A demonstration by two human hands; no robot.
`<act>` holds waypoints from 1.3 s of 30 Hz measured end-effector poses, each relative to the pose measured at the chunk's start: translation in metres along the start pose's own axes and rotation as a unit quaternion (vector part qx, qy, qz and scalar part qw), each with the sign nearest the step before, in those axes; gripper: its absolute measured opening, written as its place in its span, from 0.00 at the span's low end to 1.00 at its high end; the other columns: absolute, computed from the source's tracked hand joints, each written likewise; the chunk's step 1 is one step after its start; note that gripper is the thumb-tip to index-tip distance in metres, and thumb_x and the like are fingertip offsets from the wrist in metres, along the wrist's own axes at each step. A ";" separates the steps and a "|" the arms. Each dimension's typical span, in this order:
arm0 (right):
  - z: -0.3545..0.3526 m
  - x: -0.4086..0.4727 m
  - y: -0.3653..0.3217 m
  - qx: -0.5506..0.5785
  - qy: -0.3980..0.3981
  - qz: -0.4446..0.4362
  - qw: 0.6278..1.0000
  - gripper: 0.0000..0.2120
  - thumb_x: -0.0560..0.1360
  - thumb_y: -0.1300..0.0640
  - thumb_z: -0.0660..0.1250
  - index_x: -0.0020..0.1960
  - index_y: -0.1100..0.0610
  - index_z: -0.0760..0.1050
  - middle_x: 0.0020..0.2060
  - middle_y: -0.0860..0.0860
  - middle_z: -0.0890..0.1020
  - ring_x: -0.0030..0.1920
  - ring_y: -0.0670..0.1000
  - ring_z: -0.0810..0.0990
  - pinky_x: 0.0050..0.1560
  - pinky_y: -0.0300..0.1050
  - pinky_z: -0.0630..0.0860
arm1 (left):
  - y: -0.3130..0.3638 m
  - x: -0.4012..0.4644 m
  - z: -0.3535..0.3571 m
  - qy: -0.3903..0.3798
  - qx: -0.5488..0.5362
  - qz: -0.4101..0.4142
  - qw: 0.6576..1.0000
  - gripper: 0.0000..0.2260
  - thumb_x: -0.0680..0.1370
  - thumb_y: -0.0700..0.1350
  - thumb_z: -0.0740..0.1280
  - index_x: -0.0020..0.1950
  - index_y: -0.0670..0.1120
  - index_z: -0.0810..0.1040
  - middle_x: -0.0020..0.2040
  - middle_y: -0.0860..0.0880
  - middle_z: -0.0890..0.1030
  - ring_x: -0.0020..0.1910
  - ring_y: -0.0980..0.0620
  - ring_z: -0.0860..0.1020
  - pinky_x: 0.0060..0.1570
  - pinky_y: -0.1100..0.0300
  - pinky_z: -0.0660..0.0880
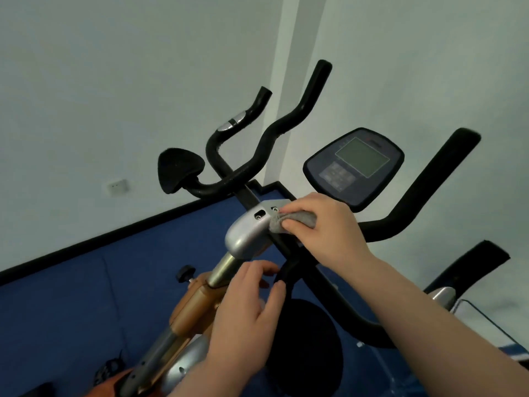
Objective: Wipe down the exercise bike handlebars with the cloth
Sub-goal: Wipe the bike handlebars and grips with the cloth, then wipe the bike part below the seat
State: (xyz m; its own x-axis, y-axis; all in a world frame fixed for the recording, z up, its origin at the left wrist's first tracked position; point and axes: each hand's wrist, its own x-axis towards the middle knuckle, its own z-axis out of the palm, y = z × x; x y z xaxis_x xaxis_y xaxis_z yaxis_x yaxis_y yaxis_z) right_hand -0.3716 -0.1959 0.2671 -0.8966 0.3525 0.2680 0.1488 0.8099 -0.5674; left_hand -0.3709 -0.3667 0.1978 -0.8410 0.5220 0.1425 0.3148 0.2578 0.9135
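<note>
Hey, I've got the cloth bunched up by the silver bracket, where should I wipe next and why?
Probably slide the right hand and its grey cloth off the silver bracket onto the black handlebar toward the right; the cloth sits at the clamp, not yet on the grips.

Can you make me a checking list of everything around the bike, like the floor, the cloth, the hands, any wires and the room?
Surface: blue floor with a black skirting strip along the wall.
Job's things: grey cloth bunched against the silver clamp cover; black handlebars above it.
Clutter: nothing seen for sure; a dark thing at the bottom left is too unclear.
Hands: right hand pinches the cloth; left hand relaxed, fingers near the post, holding nothing.
Cables: nothing seen.
Surroundings: pale wall, wall socket, console screen.
</note>
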 end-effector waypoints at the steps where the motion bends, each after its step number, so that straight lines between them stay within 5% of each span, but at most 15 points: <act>1: -0.005 -0.004 -0.005 0.023 0.020 -0.011 0.999 0.09 0.70 0.54 0.72 0.50 0.46 0.81 0.47 0.43 0.81 0.48 0.43 0.79 0.52 0.44 0.76 | 0.000 0.002 -0.008 0.010 0.016 0.006 1.000 0.08 0.73 0.61 0.58 0.51 0.64 0.71 0.49 0.65 0.74 0.46 0.62 0.76 0.43 0.59 0.75; 9: -0.027 -0.077 -0.026 0.016 0.034 -0.094 0.995 0.11 0.70 0.52 0.72 0.52 0.47 0.80 0.47 0.40 0.79 0.48 0.41 0.77 0.47 0.37 0.76 | 0.022 -0.035 -0.053 0.161 0.175 0.010 0.971 0.04 0.76 0.50 0.64 0.48 0.60 0.75 0.47 0.63 0.74 0.47 0.64 0.75 0.38 0.67 0.69; 14: -0.016 -0.117 -0.042 0.004 0.036 -0.199 0.979 0.12 0.68 0.53 0.72 0.51 0.50 0.81 0.46 0.43 0.79 0.48 0.45 0.77 0.47 0.37 0.76 | 0.021 -0.118 -0.071 0.258 0.256 -0.059 0.930 0.07 0.74 0.52 0.61 0.50 0.58 0.75 0.47 0.62 0.74 0.46 0.62 0.75 0.39 0.70 0.66; 20: 0.027 -0.176 -0.102 0.086 -0.080 -0.260 0.958 0.11 0.67 0.56 0.75 0.49 0.49 0.81 0.46 0.43 0.79 0.52 0.44 0.77 0.51 0.38 0.74 | 0.017 -0.250 -0.116 0.361 0.270 -0.192 0.872 0.07 0.74 0.51 0.63 0.51 0.60 0.74 0.48 0.64 0.75 0.44 0.63 0.76 0.36 0.67 0.68; 25: 0.070 -0.230 -0.170 0.081 -0.165 -0.324 0.928 0.09 0.67 0.54 0.74 0.46 0.45 0.79 0.42 0.38 0.76 0.46 0.41 0.74 0.44 0.33 0.71 | 0.011 -0.355 -0.165 0.453 0.266 -0.263 0.809 0.05 0.76 0.50 0.64 0.50 0.59 0.74 0.49 0.64 0.74 0.46 0.64 0.75 0.35 0.64 0.69; 31: 0.130 -0.298 -0.261 0.090 -0.173 -0.343 0.919 0.10 0.66 0.55 0.76 0.45 0.47 0.80 0.42 0.40 0.78 0.45 0.44 0.76 0.43 0.34 0.71 | -0.006 -0.458 -0.234 0.475 0.273 -0.273 0.791 0.05 0.76 0.50 0.63 0.50 0.59 0.75 0.49 0.65 0.74 0.46 0.65 0.75 0.35 0.66 0.68; 35: 0.172 -0.347 -0.328 0.104 -0.156 -0.298 0.936 0.10 0.67 0.55 0.75 0.47 0.49 0.81 0.44 0.42 0.79 0.48 0.46 0.76 0.45 0.38 0.71 | -0.023 -0.520 -0.299 0.440 0.307 -0.274 0.798 0.06 0.75 0.53 0.61 0.50 0.60 0.74 0.48 0.67 0.73 0.38 0.62 0.75 0.34 0.67 0.67; 39: 0.200 -0.381 -0.378 0.100 -0.151 -0.267 0.947 0.09 0.68 0.54 0.74 0.48 0.50 0.81 0.44 0.42 0.79 0.48 0.45 0.76 0.44 0.32 0.67 | -0.046 -0.563 -0.355 0.399 0.320 -0.293 0.808 0.07 0.76 0.52 0.61 0.52 0.57 0.76 0.47 0.68 0.72 0.43 0.62 0.75 0.38 0.66 0.67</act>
State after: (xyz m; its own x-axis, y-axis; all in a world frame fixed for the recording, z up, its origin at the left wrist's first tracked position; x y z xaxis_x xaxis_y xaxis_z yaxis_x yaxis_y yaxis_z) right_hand -0.1700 -0.7299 0.2232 -0.9047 -0.2564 0.3402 -0.4136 0.7199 -0.5574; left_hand -0.0689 -0.9612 0.2108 -0.8633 -0.4670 0.1915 -0.2915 0.7711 0.5661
